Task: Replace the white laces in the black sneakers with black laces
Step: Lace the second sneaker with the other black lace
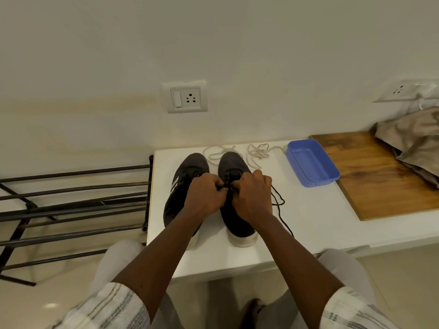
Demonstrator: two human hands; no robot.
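Note:
Two black sneakers stand side by side on a white table [308,224], toes pointing away from me. The left sneaker [183,186] has white stripes on its side. Over the right sneaker [234,219] my left hand [205,197] and my right hand [253,195] meet, both pinching a black lace [279,205] at the eyelets. The loose end of that lace trails to the right across the table. Two white laces lie loose behind the shoes, one [216,153] behind the left toe and one [259,151] in a tangle further right.
A blue plastic tray [311,162] sits at the back right of the table, beside a wooden board [370,176] with crumpled cloth [413,143] on it. A black metal rack [71,210] stands to the left. A wall socket [185,98] is behind.

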